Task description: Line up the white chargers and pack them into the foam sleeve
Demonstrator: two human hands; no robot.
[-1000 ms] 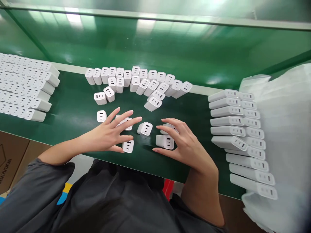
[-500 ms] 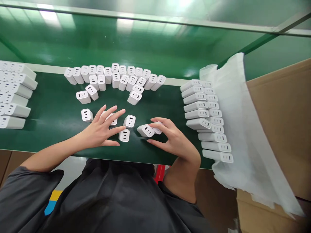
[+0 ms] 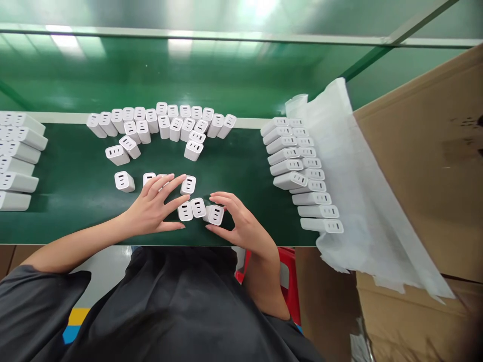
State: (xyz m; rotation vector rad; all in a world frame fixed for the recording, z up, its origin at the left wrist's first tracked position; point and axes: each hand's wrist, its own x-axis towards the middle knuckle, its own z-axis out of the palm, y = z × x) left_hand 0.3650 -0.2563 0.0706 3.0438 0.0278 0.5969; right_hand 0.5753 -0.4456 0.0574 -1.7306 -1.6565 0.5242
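Note:
My left hand (image 3: 151,207) rests palm down with its fingers spread, partly covering white charger blocks. A charger block (image 3: 149,179) shows behind its fingers, and another (image 3: 188,185) stands just past the fingertips. Right of the left hand, a charger block (image 3: 185,211) and a second one (image 3: 198,207) stand side by side, port ends up. My right hand (image 3: 243,221) curls its thumb and fingers around a tilted charger block (image 3: 215,214) at the right end of that short row.
Many charger blocks (image 3: 175,128) stand in a curved double row at the back of the green table (image 3: 241,161). A stacked block group (image 3: 18,181) sits far left. More chargers (image 3: 289,166) line the right side, beside white foam sheeting (image 3: 339,166) and a cardboard box (image 3: 426,151).
My right hand has moved left and toward me, bringing two charger blocks beside the one near my left hand. The left hand stays spread in about the same place. The view has shifted slightly.

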